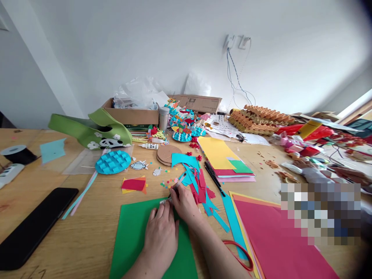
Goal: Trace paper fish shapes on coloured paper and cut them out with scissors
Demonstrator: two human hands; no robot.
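Note:
My right hand (184,203) is shut on a slim grey pen-like tool (179,183), with its tip low near my left fingertips. My left hand (160,236) rests on a green paper sheet (136,236) and pinches a small pale paper piece (163,202), partly hidden by my fingers. Just beyond my hands lie tiny coloured paper dots (167,183) and a loose heap of teal and red paper strips (197,182). A long teal strip (232,221) lies to the right of my right forearm.
A wooden table holds a black phone (35,224), a blue woven-paper oval (113,162), a green panda bag (91,131), stacked coloured paper (217,162), a red-pink paper sheet (276,240), and red scissors (240,254). A co-worker's hand (348,175) shows at right.

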